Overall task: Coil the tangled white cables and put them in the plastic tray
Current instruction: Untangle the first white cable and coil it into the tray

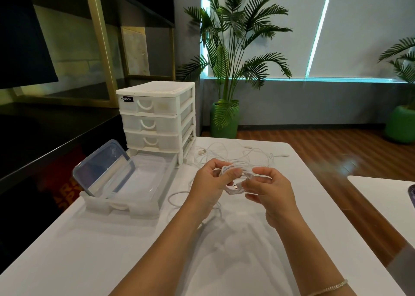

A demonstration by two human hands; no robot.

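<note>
Above the middle of the white table (89, 250), my left hand (208, 183) and my right hand (274, 192) both hold a small coil of white cable (233, 189). The left fingers curl round the coil's left side. The right fingers pinch its right side near a metal plug. More tangled white cables (238, 155) lie on the table behind the hands, and one loose strand (177, 195) trails to the left. The clear plastic tray (143, 202) stands open at the left, with nothing visible inside.
A blue-rimmed clear lid (101, 167) leans on the tray's left side. A white three-drawer unit (157, 118) stands behind the tray. A second white table (386, 194) is at the right, across a gap. Potted palms stand on the floor beyond.
</note>
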